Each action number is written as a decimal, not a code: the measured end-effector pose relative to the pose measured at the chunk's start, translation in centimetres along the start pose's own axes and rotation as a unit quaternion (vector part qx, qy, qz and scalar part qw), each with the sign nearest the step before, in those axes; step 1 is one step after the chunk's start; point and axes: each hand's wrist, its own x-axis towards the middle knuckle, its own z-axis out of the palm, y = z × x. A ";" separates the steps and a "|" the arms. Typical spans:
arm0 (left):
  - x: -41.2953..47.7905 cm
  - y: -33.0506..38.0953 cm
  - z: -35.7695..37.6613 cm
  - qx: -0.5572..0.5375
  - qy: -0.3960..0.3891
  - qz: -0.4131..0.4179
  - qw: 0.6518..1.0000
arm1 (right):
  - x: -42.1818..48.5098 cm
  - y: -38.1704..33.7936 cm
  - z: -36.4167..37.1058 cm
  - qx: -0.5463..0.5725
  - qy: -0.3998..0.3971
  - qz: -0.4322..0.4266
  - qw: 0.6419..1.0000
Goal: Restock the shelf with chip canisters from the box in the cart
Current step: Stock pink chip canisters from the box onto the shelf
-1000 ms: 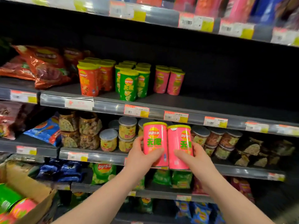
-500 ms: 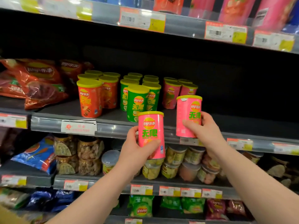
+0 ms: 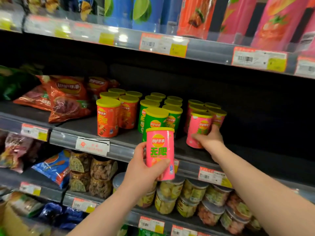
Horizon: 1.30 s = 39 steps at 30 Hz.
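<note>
My left hand [image 3: 143, 169] grips a pink chip canister [image 3: 160, 149] with a yellow lid, upright in front of the shelf edge. My right hand [image 3: 208, 138] reaches onto the dark middle shelf [image 3: 122, 147] and grips a second pink canister [image 3: 197, 128], standing at the front of the pink row [image 3: 214, 111]. Green canisters [image 3: 156, 116] stand left of the pink ones, orange canisters [image 3: 109, 120] further left. The box and cart are out of view.
Red chip bags [image 3: 68, 97] lie at the shelf's left. The shelf right of the pink row is dark and bare. Above, tall tubes [image 3: 279, 21] stand on the upper shelf. Below, clear snack jars [image 3: 192, 195] and bags fill the lower shelves.
My right hand has carried its pink canister up and onto the middle shelf, down in front of the pink row. My left hand has risen a little with its canister. The camera has moved closer.
</note>
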 end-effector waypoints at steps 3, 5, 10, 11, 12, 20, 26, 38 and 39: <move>0.0 -0.1 0.4 0.006 0.007 -0.003 1.000 | 0.8 0.4 0.2 -0.024 -0.002 0.003 1.000; 0.0 -0.1 0.6 0.013 0.017 -0.005 1.000 | 1.1 0.5 0.2 -0.033 -0.014 -0.004 0.999; 0.0 -0.2 1.2 0.023 0.023 -0.005 0.999 | 1.6 0.6 0.3 -0.040 -0.041 -0.019 0.998; 0.0 -0.2 1.3 0.026 0.022 -0.003 0.999 | 1.8 0.6 0.3 -0.042 -0.044 -0.020 0.998; 0.0 -0.2 1.6 0.029 0.022 -0.001 0.999 | 1.8 0.6 0.4 -0.044 -0.045 -0.022 0.998; 0.5 0.7 4.1 0.042 -0.001 0.027 0.999 | 1.5 1.5 -1.1 -0.031 -0.067 0.004 0.997; 1.8 1.6 7.1 0.087 -0.026 0.083 0.992 | -3.5 -0.2 -5.5 0.099 -0.155 -0.058 0.981; 5.5 0.5 10.7 0.485 -0.082 0.192 0.849 | -2.5 2.4 -8.7 0.152 -0.102 -0.019 0.983; 5.7 -0.1 10.3 0.572 -0.080 0.204 0.790 | -1.9 2.7 -8.8 0.141 -0.080 -0.015 0.987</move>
